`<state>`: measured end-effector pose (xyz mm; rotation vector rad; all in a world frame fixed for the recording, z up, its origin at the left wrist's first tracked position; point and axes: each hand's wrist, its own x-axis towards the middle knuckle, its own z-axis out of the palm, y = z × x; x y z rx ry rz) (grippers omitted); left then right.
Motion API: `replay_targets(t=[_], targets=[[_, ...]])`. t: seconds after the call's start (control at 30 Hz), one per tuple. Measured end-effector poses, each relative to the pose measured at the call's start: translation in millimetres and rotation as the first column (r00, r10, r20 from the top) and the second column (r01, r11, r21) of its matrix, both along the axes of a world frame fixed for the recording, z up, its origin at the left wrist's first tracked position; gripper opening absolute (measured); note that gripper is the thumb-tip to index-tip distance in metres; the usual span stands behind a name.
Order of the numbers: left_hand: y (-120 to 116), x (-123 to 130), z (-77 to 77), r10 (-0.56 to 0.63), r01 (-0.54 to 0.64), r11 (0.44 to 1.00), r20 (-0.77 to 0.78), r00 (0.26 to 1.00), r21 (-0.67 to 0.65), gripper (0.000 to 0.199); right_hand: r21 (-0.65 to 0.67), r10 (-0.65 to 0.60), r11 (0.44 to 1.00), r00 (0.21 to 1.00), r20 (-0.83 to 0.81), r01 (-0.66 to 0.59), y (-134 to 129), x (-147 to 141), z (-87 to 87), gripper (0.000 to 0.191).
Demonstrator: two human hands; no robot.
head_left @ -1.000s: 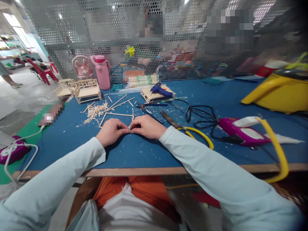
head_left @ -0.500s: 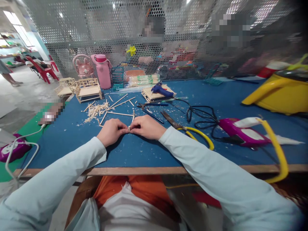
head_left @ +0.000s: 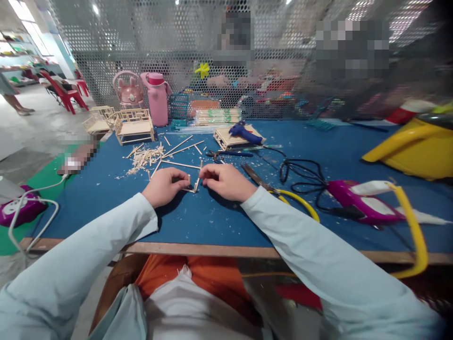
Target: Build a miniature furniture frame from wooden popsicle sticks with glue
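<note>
Thin wooden sticks form a small frame [head_left: 180, 164] lying on the blue mat, with a near corner [head_left: 195, 190] between my hands. My left hand [head_left: 164, 186] is at the frame's left, thumb and forefinger closed on a short wooden stick [head_left: 189, 179]. On the other side, my right hand [head_left: 229, 182] is beside the frame's right stick, thumb and forefinger slightly apart with nothing visible between them. Whether its forefinger touches that stick is hard to tell.
Behind the frame lie a pile of stick pieces [head_left: 146, 158], pliers [head_left: 230, 154] and scissors [head_left: 260, 178]. A blue glue gun [head_left: 246, 133] rests on a wooden piece. Miniature wooden benches [head_left: 134, 126], a pink bottle [head_left: 158, 101] and a purple tool [head_left: 364, 203] surround the mat [head_left: 212, 226].
My right hand has drawn right, away from my left fingertips, and its fingers have loosened. The near corner of the stick frame now shows between the hands. The camera view has shifted slightly.
</note>
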<state>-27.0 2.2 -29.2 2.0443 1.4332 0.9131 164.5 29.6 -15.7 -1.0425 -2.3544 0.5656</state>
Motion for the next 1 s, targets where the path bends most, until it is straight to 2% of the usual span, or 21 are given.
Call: replay_targets(t=[0.1,0.17,0.23,0.37,0.47,0.6,0.7,0.83,0.9,1.0], targets=[[-2.3,-1.3,6.1,0.056,-0.057,0.979,0.009,0.998,0.193,0.011,0.144,-0.005,0.989,0.992,-0.124,0.023,-3.7,-0.5,4.4,0.018],[-5.8,1.0,9.1,0.04,-0.03,0.937,-0.023,0.999,0.347,0.01,0.277,0.079,0.96,0.984,-0.16,-0.032,-7.3,-2.4,7.7,0.022],[-9.6,4.9,10.6,-0.007,0.03,0.897,-0.054,0.998,0.44,0.01,0.387,0.151,0.919,0.974,-0.167,-0.076,-10.4,-4.5,9.7,0.02],[-13.5,10.5,10.2,-0.044,0.07,0.855,-0.063,0.997,0.513,0.01,0.51,0.165,0.859,0.969,-0.183,-0.05,-13.1,-6.5,9.0,0.012],[-13.5,10.8,10.1,-0.046,0.069,0.844,-0.057,0.997,0.531,0.009,0.536,0.164,0.843,0.972,-0.171,-0.048,-15.5,-7.2,8.8,0.007],[-12.9,7.6,9.7,-0.059,0.099,0.866,-0.097,0.994,0.489,0.01,0.456,0.142,0.889,0.966,-0.214,-0.03,-19.4,-7.1,12.5,0.005],[-11.6,1.9,5.5,-0.014,0.101,0.924,-0.232,0.973,0.368,0.018,0.335,0.018,0.936,0.938,-0.346,0.106,-16.7,-2.8,15.3,0.005],[-8.1,-4.4,-1.8,-0.047,0.139,0.975,-0.45,0.892,0.173,0.017,0.157,-0.158,0.955,0.877,-0.453,0.253,-4.9,6.2,13.6,0.005],[-6.4,-5.2,-3.0,-0.065,0.133,0.984,-0.464,0.883,0.115,0.016,0.063,-0.206,0.962,0.859,-0.468,0.265,0.6,9.0,11.8,0.006],[-4.6,-4.9,-2.7,-0.108,0.162,0.983,-0.443,0.89,0.087,0.017,-0.084,-0.231,0.972,0.844,-0.484,0.218,4.9,10.4,10.3,0.007]])
